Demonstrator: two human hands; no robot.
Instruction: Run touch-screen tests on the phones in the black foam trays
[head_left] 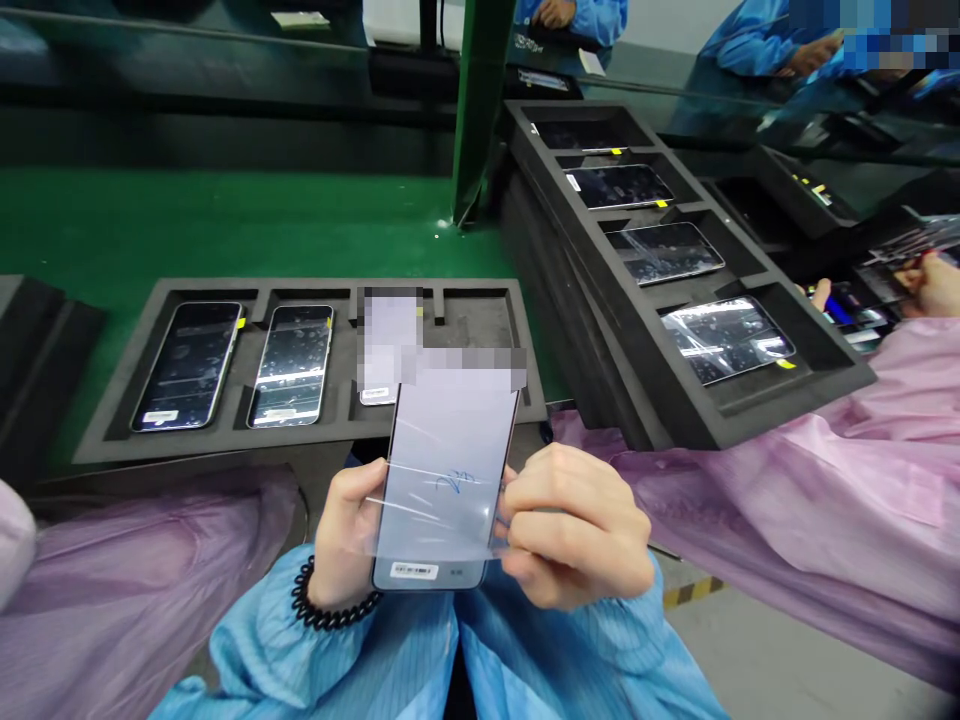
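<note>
My left hand [346,535] is closed around the left edge of a smartphone [439,430], held tilted with its pale back or cover facing me. Blue handwriting and, near its bottom, a small barcode label [414,571] show on it. A clear plastic film [427,535] lies across the lower part, with bright creases. At the phone's right side, my right hand [574,525] pinches the film's edge between bent fingers. Behind the phone is a dark foam tray [112,425] with a phone [187,365], another phone [291,365] and a pale, partly pixelated phone [377,396] in its slots.
A stack of foam trays [731,415] stands to the right, several phones in its top one. A green post [478,110] rises from the green bench [97,230]. Co-workers' pink sleeves [892,410] flank me. More foam [45,350] is at far left.
</note>
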